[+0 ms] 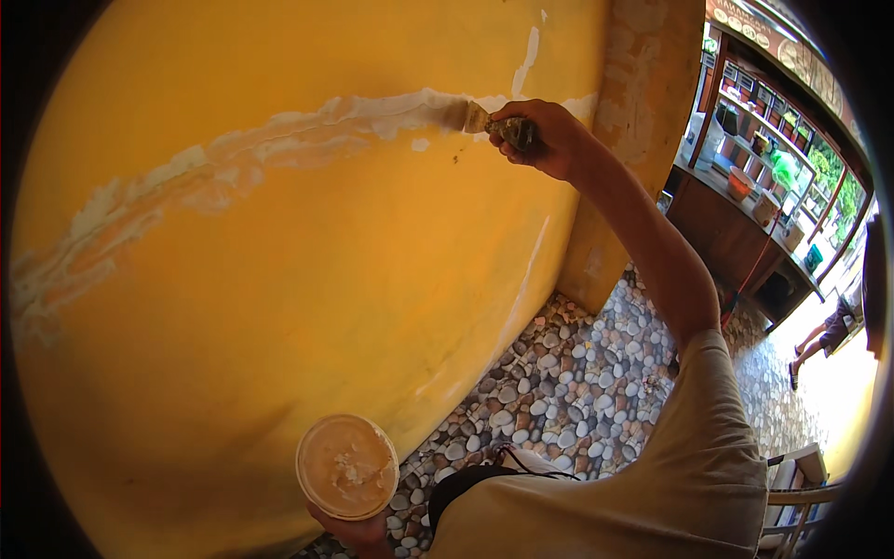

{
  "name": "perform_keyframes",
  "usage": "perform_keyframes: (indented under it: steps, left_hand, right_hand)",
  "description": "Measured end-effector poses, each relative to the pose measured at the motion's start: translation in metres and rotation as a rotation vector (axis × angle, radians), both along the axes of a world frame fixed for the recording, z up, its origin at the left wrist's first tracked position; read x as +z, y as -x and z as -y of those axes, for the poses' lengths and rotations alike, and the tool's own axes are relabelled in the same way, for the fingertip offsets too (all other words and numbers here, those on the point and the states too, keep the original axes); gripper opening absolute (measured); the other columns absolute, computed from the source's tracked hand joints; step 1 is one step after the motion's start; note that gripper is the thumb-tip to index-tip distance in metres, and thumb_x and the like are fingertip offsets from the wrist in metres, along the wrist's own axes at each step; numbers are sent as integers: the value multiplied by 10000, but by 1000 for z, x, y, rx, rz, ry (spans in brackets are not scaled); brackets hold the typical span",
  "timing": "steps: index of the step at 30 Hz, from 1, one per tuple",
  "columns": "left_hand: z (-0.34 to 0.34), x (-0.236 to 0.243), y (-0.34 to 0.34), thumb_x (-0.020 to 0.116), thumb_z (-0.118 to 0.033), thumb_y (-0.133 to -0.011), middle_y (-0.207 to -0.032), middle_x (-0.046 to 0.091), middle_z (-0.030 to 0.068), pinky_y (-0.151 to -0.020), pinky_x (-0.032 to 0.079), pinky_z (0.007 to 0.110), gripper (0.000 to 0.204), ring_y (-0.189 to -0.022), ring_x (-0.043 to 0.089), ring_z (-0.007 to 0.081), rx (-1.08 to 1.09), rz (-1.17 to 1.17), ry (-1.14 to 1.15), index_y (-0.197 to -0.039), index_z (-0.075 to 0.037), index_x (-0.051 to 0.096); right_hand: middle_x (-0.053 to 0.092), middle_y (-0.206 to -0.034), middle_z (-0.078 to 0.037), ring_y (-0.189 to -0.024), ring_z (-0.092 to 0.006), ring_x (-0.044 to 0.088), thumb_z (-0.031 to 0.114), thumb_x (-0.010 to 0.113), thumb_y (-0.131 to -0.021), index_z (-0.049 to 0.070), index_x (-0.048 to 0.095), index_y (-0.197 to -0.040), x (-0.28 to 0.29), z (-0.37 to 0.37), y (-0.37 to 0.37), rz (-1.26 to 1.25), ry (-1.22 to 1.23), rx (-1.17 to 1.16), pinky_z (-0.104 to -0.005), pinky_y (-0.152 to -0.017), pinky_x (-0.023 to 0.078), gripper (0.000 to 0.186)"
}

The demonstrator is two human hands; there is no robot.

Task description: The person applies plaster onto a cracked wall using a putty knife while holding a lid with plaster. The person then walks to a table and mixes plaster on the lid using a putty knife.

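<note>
My right hand point(549, 135), arm stretched out, grips the handle of a paintbrush point(477, 118). The brush's bristles lie against a long pale band point(345, 116) of coating that runs across the yellow wall point(354, 252). Low in the view, my left hand point(358, 531) is wrapped under and around a round tub point(391, 447). Inside the tub is a cream-peach liquid point(340, 456) with whitish lumps on its surface. Part of the left hand's fingers is hidden behind the tub.
The wall meets a yellow pillar point(643, 121) on the right. Below lies a pebble-patterned floor point(559, 391). Farther right stands a wooden stall counter point(717, 210) bearing containers, with a person's legs point(815, 340) beyond it. A chair point(796, 503) is at lower right.
</note>
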State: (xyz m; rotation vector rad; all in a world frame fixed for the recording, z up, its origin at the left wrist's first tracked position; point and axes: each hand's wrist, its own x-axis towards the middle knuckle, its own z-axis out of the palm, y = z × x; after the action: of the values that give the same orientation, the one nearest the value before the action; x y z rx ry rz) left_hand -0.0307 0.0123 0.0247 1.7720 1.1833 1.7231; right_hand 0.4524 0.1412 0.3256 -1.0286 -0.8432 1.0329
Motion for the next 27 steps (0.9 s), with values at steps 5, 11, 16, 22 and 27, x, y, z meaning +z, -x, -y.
perform_keyframes:
  steps: [5, 11, 16, 22, 27]
  left_hand:
    - [1, -5, 7, 860, -40, -513, -1235, 457, 143, -983, 403, 417, 946, -1139, 477, 249, -3, 74, 15, -1305, -15, 344]
    - [-1, 18, 6, 688, -279, -813, -1377, 415, 125, -1034, 400, 511, 688, -1252, 421, 283, -561, 1379, 567, -1389, -120, 348]
    - [-11, 20, 9, 419, -584, -889, -1479, 355, 69, -1080, 279, 601, 669, -1343, 343, 327, -481, 1466, 604, -1428, -191, 365]
    - [-17, 29, -16, 381, -535, -907, -1463, 374, 104, -1083, 288, 571, 667, -1342, 348, 331, -515, 1406, 507, -1434, -127, 347]
    - [1, 25, -17, 361, -513, -919, -1454, 384, 118, -1091, 282, 553, 647, -1329, 367, 330, -559, 1517, 470, -1432, -119, 348]
  right_hand:
    - [595, -833, -155, -693, -198, 614, 100, 583, -885, -47, 542, -897, 20, 18, 35, 14, -64, 98, -264, -516, 526, 154]
    - [630, -835, -168, -731, -222, 642, 137, 584, -894, -55, 593, -952, 20, 50, 77, -69, -237, 399, -296, -564, 555, 201]
    - [623, -789, -63, -568, -72, 528, 41, 543, -911, 42, 531, -1302, -18, 97, 156, 553, 33, 403, -199, -504, 413, 391]
    - [555, -588, -83, -477, -142, 490, 48, 526, -867, -3, 602, -1170, -102, 112, 192, 1171, -57, 639, -296, -476, 397, 317]
    - [629, -720, -142, -567, -251, 582, 53, 550, -853, 20, 621, -1141, -132, 104, 205, 1321, -366, 651, -364, -548, 455, 298]
